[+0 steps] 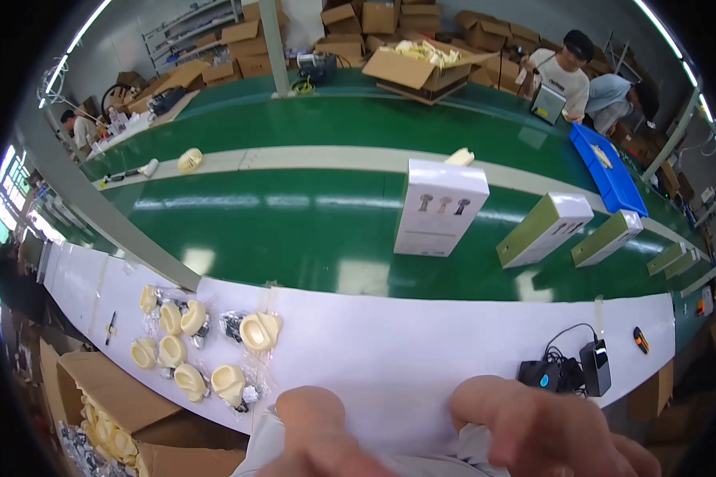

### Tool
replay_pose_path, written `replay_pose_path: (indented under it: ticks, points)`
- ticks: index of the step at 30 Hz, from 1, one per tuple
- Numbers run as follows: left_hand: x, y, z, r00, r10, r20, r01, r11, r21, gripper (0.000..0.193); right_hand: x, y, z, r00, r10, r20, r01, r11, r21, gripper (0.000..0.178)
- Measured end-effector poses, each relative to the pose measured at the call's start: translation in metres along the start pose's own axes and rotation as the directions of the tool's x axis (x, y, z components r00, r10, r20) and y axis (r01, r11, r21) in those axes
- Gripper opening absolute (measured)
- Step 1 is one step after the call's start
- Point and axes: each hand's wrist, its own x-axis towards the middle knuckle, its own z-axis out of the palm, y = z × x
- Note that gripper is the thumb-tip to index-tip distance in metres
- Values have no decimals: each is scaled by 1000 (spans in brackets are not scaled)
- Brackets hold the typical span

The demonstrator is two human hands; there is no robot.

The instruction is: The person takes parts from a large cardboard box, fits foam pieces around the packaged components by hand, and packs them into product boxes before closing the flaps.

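My right hand (569, 433) is raised close to the camera at the lower right, blurred. Its fingers look apart, and I see nothing in them. Only part of my left hand (334, 461) shows at the lower edge, its fingers too blurred and cut off to read. Both are over my lap, at the near edge of a white-covered table (390, 342). Left on that table lie several cream plastic housings (229, 383) with oval openings, among clear bags and dark or silvery pieces. Nearest my right hand is a black adapter (595, 367) with a cable and a black box-shaped device (538, 375).
An orange-black cutter (641, 340) lies right, a pen (110, 328) left. White-and-green boxes (441, 211) stand on the green conveyor (294, 238). Beyond are a blue tray (612, 179), an open carton (422, 75) and co-workers (561, 75). A carton (111, 389) of cream parts sits lower left.
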Motion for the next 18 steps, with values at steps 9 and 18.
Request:
replay_pose_path:
  ticks: [9, 18]
  points:
    - [-14, 4, 15, 972, 42, -231, -73, 989, -126, 30, -17, 0, 7, 975, 143, -170, -164, 980, -116, 27]
    - [-12, 7, 3, 972, -47, -232, 52, 999, 13, 28, -30, 14, 18, 920, 239, -311, -287, 950, -120, 24]
